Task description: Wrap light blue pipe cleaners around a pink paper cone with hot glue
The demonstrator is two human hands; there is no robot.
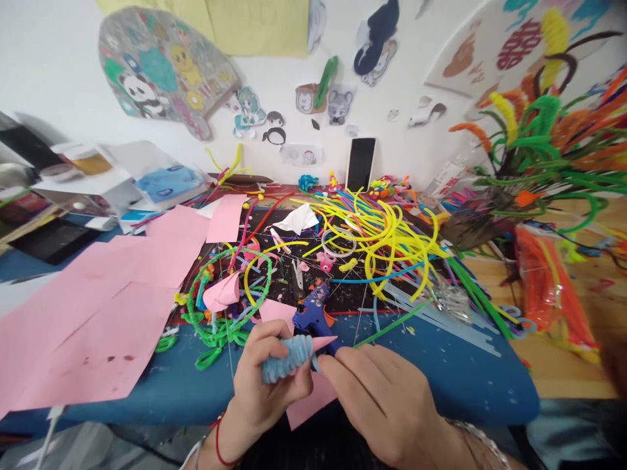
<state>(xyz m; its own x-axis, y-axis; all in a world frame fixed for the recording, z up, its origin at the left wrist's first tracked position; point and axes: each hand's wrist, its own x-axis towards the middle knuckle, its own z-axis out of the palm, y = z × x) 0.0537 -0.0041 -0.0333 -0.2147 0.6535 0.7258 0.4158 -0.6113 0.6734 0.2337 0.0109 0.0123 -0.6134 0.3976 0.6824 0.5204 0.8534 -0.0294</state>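
My left hand point(262, 382) is wrapped round a pink paper cone point(323, 341) coiled in light blue pipe cleaner point(287, 359). The cone's bare pink tip points right. Close beside the tip, my right hand point(386, 395) is closed, thumb and forefinger pinching the loose end of the light blue pipe cleaner point(316, 362). Its other fingers are curled and hide part of the strand. Just beyond the hands lies a blue glue gun point(313, 310), partly covered by them. A piece of pink paper point(311, 398) shows below the hands.
Large pink sheets point(112, 281) cover the left side. A green pipe-cleaner loop point(193, 313) lies near them. Yellow pipe cleaners point(392, 241) sprawl over the black mat, with clear glue sticks point(441, 320) at right. A phone point(360, 164) leans on the wall; a pipe-cleaner bunch point(533, 150) stands far right.
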